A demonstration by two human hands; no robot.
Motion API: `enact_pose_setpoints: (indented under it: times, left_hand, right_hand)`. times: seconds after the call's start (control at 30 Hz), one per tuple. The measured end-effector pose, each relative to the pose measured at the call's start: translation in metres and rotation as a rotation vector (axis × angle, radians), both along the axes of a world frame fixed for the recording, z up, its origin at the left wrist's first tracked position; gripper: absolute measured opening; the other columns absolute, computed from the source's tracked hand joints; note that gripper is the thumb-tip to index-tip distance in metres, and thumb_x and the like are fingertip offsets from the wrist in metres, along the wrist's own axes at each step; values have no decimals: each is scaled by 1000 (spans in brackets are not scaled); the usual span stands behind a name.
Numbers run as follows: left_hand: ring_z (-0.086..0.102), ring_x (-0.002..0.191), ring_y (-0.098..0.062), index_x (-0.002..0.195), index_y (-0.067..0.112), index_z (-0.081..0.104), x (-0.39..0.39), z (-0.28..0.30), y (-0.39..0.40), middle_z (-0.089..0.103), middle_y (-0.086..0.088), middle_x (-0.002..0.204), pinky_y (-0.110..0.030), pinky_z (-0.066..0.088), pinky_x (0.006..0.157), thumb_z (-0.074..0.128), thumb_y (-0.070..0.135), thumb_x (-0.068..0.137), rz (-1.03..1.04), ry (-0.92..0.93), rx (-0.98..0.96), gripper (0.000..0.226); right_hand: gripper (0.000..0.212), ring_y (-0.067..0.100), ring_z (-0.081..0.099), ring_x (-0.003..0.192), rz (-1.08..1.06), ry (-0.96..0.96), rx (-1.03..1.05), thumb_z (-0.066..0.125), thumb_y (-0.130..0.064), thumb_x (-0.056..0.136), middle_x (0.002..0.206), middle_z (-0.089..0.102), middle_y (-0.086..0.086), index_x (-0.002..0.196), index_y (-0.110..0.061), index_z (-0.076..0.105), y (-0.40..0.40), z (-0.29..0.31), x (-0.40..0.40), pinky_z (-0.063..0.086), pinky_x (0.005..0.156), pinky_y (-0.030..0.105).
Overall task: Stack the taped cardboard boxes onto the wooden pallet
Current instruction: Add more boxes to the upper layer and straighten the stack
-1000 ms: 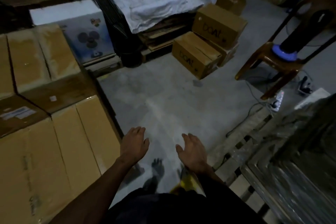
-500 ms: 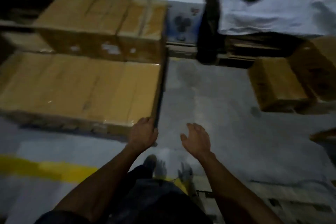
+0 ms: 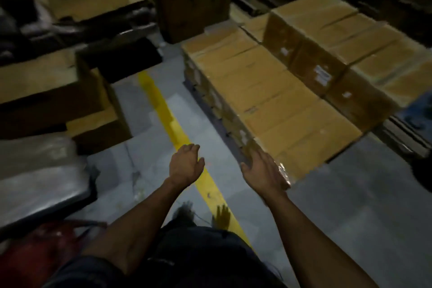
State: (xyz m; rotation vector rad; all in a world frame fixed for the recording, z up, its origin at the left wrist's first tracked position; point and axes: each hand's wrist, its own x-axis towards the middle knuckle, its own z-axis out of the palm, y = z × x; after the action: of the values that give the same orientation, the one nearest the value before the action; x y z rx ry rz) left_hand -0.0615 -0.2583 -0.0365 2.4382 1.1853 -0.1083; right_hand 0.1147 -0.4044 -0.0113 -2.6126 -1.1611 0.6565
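A flat layer of taped cardboard boxes (image 3: 268, 98) fills the right half of the view, with a shorter second tier of boxes (image 3: 339, 37) stacked on its far side. The wooden pallet under them is hidden except for dark slats (image 3: 402, 133) at the right. My left hand (image 3: 184, 165) hangs open over the grey floor and the yellow line, holding nothing. My right hand (image 3: 264, 170) is open too, fingers apart, at the near corner of the lowest box layer; whether it touches the box I cannot tell.
A yellow floor line (image 3: 173, 128) runs diagonally between my hands. Open cardboard cartons (image 3: 60, 91) stand at the left, with a plastic-wrapped bundle (image 3: 39, 170) and something red (image 3: 46, 248) nearer me. A tall dark carton (image 3: 189, 0) stands at the back centre.
The view has swung left, so the box stack slid from the left side to the right. My left hand has left the stack's corner; my right hand is now beside it.
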Motion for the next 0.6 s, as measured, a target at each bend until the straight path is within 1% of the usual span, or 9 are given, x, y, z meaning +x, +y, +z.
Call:
enact_pose_setpoints:
  times: [0.07, 0.13, 0.23, 0.3, 0.37, 0.43, 0.6]
  left_hand:
    - [48, 127, -37, 139, 3, 48, -40, -10, 35, 52, -17, 139, -46, 43, 100, 30, 47, 86, 103, -36, -3, 71]
    - [50, 124, -38, 137, 1, 50, -71, -18, 67, 53, -19, 137, -47, 44, 99, 30, 49, 86, 181, -65, -4, 72]
    - [47, 128, -35, 140, 4, 46, -118, -21, 123, 50, -17, 141, -43, 42, 102, 26, 50, 87, 295, -60, -21, 74]
    - [45, 129, -34, 141, 4, 44, -139, -14, 155, 48, -16, 142, -41, 39, 103, 26, 49, 89, 354, -48, -34, 71]
    - [42, 132, -32, 144, 6, 41, -160, -7, 187, 45, -15, 145, -40, 36, 106, 37, 42, 97, 426, -45, -37, 60]
    - [43, 132, -31, 144, 7, 40, -178, -6, 220, 46, -14, 145, -40, 37, 107, 45, 35, 99, 510, -61, -26, 53]
    - [52, 119, -33, 133, 5, 49, -217, -14, 291, 55, -15, 132, -41, 44, 99, 52, 30, 95, 682, -92, -37, 45]
  right_hand:
    - [56, 30, 36, 137, 83, -15, -9, 53, -44, 95, 146, 46, 10, 142, -14, 47, 50, -4, -23, 34, 109, 40]
    - [61, 29, 36, 139, 137, -6, -17, 52, -46, 96, 149, 43, 9, 147, -15, 41, 97, -7, -44, 35, 109, 40]
    - [63, 28, 34, 141, 244, -6, -20, 51, -47, 98, 153, 40, 8, 151, -17, 36, 176, -10, -83, 35, 111, 41]
    - [63, 27, 32, 142, 301, -4, -19, 51, -46, 99, 155, 37, 7, 152, -17, 34, 219, -6, -104, 33, 112, 41]
    - [62, 27, 32, 142, 376, -11, -11, 51, -44, 99, 154, 38, 7, 151, -16, 35, 262, -4, -126, 32, 112, 39]
    - [62, 27, 32, 142, 447, -18, -8, 52, -43, 98, 154, 39, 8, 151, -15, 35, 306, -5, -143, 31, 112, 39]
    - [65, 27, 29, 145, 611, -25, -24, 52, -44, 97, 156, 36, 8, 153, -16, 33, 415, -18, -173, 28, 115, 39]
